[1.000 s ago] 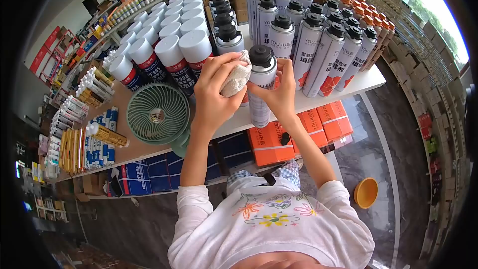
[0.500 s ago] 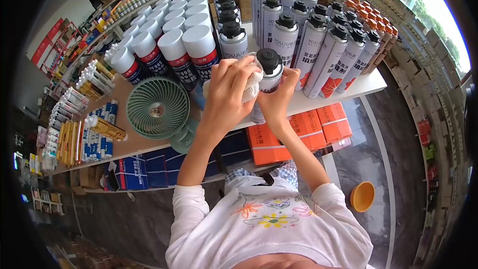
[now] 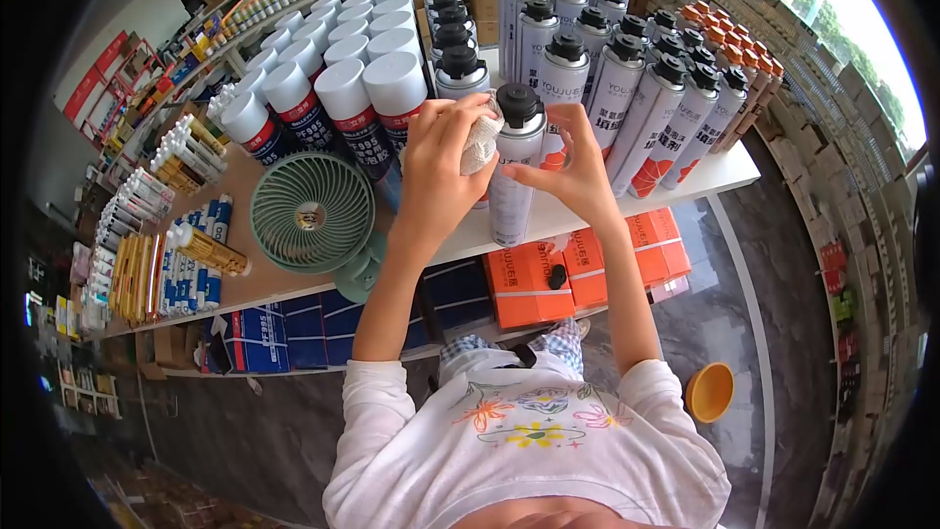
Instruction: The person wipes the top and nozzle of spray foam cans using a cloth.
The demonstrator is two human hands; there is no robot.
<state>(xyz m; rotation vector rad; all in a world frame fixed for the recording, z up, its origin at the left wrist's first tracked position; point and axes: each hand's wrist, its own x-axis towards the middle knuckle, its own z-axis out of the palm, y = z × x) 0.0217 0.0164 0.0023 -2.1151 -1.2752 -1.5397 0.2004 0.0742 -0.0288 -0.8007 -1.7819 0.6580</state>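
My left hand (image 3: 443, 162) is closed on a crumpled whitish cloth (image 3: 481, 145), held against the left side of a foam spray can (image 3: 515, 171). The can is white and grey with a black top and stands upright at the front of the white table. On its right, my right hand (image 3: 580, 168) is open, thumb and fingers spread around a gap close to the can. Behind it are several similar cans (image 3: 563, 73) with black tops. White-capped spray cans (image 3: 395, 85) with blue and red labels stand to the left.
A green fan (image 3: 311, 214) stands left of my arm, near tubes and gold bottles (image 3: 208, 249). Orange cartons (image 3: 529, 284) sit below the table, with a small dark round thing (image 3: 557, 276) before them. A yellow bowl (image 3: 711, 392) lies on the floor at right.
My right hand has come off the can and opened to the right. More of the can's body now shows. The small dark round thing has come into view by the cartons.
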